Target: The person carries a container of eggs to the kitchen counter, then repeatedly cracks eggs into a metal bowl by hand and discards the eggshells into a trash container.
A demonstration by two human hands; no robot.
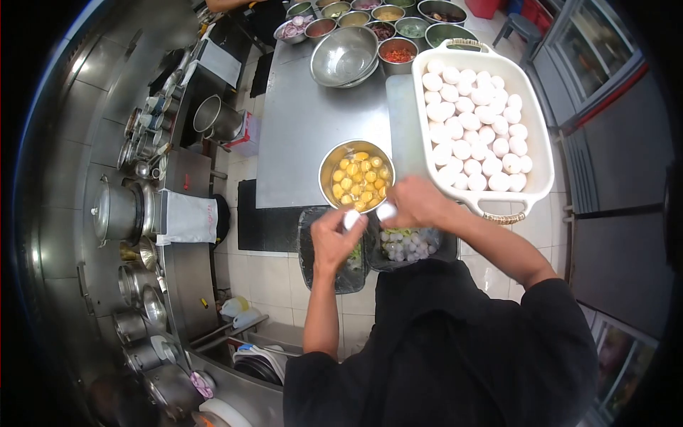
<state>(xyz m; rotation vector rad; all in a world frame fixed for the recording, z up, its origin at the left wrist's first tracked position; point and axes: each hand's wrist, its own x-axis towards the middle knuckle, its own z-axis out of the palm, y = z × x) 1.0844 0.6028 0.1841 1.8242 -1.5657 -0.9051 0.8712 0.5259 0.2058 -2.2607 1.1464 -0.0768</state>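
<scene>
My left hand [336,240] is closed around a white egg [351,219] at the near rim of a steel bowl. My right hand [416,205] grips another white egg [386,212] beside the same rim. Whether either one is whole or just shell, I cannot tell. Inside the steel bowl [324,175] lie many yellow yolks [361,176] in clear egg white. To the right of it stands a white handled basket [543,153] heaped with white eggs [486,135].
Below my hands are two black-lined bins [306,260]; the right one holds pale shells [409,245]. Empty steel bowls [345,57] and containers of chopped ingredients [398,53] line the table's [299,142] far end. Pots [117,210] crowd the left counter. Another person's arm [226,4] shows at the top.
</scene>
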